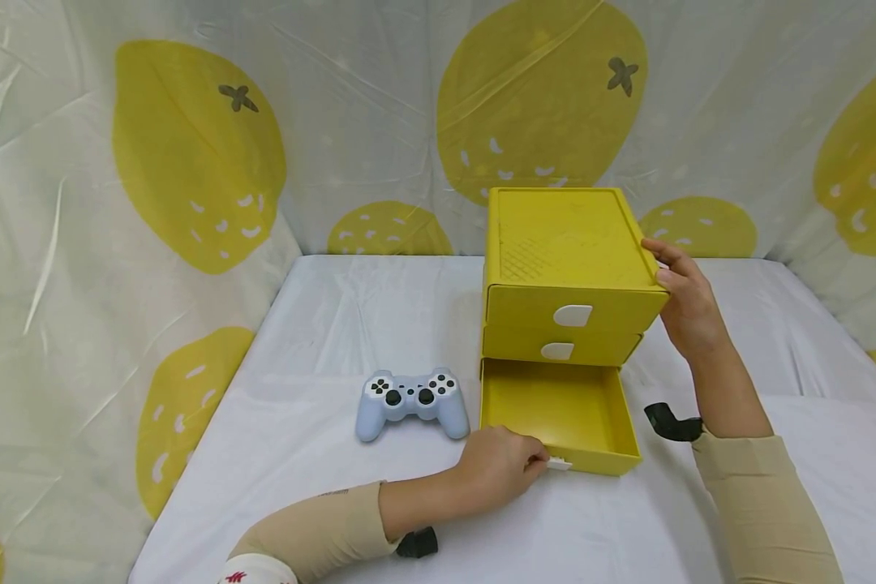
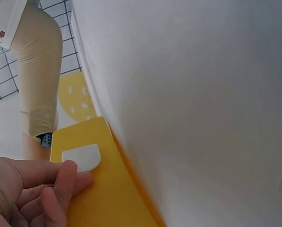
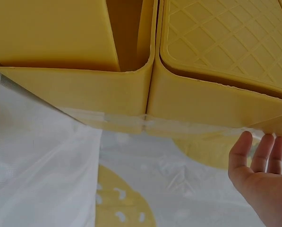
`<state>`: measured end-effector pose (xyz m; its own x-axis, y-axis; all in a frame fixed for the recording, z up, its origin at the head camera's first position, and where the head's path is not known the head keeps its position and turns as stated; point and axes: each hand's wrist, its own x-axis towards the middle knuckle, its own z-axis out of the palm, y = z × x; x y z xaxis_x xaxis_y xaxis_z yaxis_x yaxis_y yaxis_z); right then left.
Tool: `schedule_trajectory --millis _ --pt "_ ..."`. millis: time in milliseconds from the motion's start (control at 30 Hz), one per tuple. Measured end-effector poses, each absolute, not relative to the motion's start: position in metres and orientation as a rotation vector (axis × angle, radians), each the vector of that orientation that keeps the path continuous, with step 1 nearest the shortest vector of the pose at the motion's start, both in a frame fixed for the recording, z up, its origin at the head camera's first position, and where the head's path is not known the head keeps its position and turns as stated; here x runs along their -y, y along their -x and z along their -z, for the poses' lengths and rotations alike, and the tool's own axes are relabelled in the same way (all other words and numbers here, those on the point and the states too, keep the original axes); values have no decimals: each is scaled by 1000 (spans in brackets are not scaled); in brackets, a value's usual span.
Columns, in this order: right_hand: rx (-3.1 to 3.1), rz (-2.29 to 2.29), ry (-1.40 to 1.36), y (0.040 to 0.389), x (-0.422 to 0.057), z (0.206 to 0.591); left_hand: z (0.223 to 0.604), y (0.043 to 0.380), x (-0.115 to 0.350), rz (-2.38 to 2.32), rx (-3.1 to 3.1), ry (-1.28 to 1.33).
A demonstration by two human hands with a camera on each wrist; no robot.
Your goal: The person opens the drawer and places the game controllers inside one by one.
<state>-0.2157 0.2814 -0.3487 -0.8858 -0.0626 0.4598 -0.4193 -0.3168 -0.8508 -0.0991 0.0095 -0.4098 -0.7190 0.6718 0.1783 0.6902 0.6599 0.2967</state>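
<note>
A yellow drawer cabinet (image 1: 565, 235) stands on the white-covered table with its bottom drawer (image 1: 562, 401) pulled out; nothing lies in the part of the drawer that shows. My left hand (image 1: 500, 469) pinches the white tab handle (image 2: 89, 156) on that drawer's front. The two drawers above are closed, each with its own white tab (image 1: 573, 315). Against the cabinet's upper right side rests my right hand (image 1: 689, 304); in the right wrist view its fingers (image 3: 262, 153) touch the yellow side wall.
Left of the drawer lies a light blue game controller (image 1: 413, 401), sticks facing up. The white tablecloth (image 1: 321, 324) covers the table. Behind and to the left hangs a white curtain (image 1: 365, 105) with a yellow lemon print.
</note>
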Motion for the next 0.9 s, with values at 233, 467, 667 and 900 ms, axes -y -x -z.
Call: schedule_trajectory --millis 233,467,667,900 --pt "1720 -2290 -574 215 -282 347 409 99 -6 569 2847 1227" --pt "1712 -2296 -576 215 -282 349 404 102 9 950 2813 1221" --pt "1726 -2283 -573 215 -283 347 391 110 33 1285 2704 981" --pt "1681 -2305 -624 214 -282 349 387 114 75 1404 2656 688"
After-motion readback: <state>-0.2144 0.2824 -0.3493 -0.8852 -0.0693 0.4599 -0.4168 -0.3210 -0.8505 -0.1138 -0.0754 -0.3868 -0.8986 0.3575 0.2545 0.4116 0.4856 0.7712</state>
